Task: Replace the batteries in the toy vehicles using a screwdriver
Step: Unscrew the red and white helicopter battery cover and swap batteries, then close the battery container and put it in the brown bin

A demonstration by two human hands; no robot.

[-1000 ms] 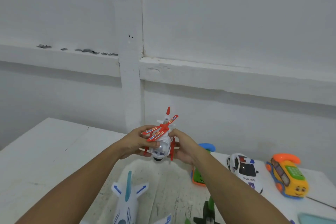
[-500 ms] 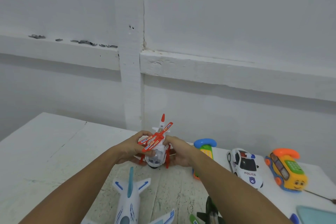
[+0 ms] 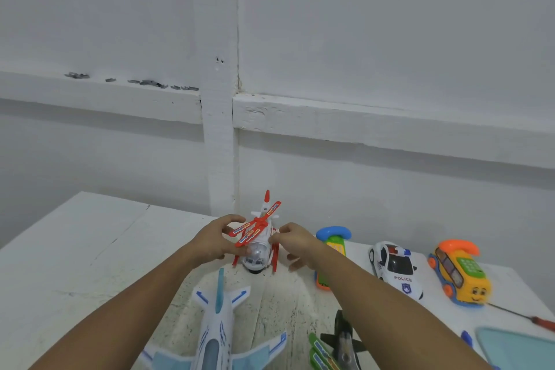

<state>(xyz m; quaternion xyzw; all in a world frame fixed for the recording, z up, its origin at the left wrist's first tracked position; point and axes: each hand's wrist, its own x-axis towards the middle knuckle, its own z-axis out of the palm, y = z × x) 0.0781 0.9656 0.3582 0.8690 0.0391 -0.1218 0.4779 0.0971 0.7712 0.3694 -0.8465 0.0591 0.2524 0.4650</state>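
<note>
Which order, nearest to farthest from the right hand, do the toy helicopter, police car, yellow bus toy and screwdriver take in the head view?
1. toy helicopter, at the fingertips of the right hand, on its left.
2. police car, to the right.
3. yellow bus toy, farther right.
4. screwdriver, at the picture's right edge.

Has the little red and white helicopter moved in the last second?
Yes. The toy helicopter has come down: against the police car it sat higher before, and now its skids appear to rest on the table.
</note>
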